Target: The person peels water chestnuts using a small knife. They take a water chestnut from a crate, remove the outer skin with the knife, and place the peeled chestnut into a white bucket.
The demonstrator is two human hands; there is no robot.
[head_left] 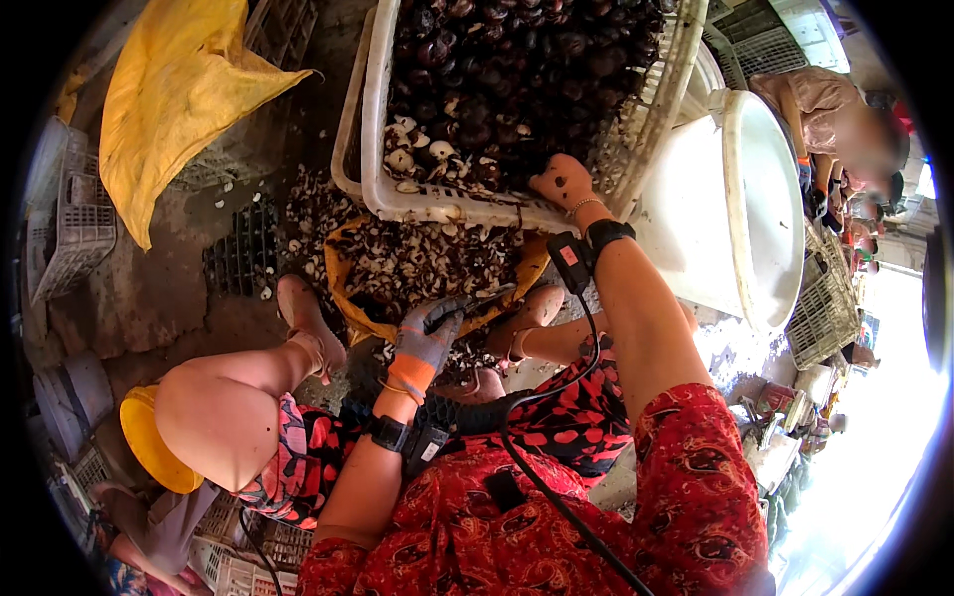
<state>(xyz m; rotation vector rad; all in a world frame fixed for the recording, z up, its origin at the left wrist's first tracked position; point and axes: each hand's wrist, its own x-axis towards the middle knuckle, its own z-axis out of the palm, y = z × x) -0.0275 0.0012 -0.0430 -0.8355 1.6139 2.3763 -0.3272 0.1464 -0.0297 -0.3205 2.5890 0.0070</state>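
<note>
A white plastic crate [447,206] holds a heap of dark, round water chestnuts [497,89], with pale peeled pieces [417,154] in its near left corner. My bare right hand [563,182] reaches over the near edge into the crate, its fingers curled among the water chestnuts; what they hold is hidden. Lower down, my left hand [427,336], in a grey glove with an orange cuff, closes on a slim knife-like tool [489,296] that points right. It hangs over a yellow sack [343,288] full of brown and white peelings [427,263].
Right of the crate stands a large white tub [740,209]. A yellow sheet [184,89] hangs at the far left, near a grey crate [75,228]. By my left knee is a yellow bucket [149,437]. Peelings litter the floor. Other people sit at the far right.
</note>
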